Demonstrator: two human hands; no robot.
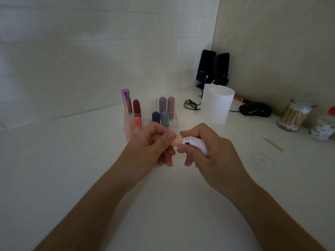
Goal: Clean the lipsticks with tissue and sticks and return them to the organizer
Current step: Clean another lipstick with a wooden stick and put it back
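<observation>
Counter [72, 169], left hand [150, 144] pinching lipstick [177, 141], tissue [196, 144] touching

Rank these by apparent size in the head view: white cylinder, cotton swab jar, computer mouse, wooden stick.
1. white cylinder
2. cotton swab jar, close behind; wide-angle distortion at the edge makes this pair unsure
3. computer mouse
4. wooden stick

peach lipstick [177, 141], white tissue [196, 144], purple tube [126, 100], dark red lipstick [136, 106], black speakers [213, 68]
</observation>
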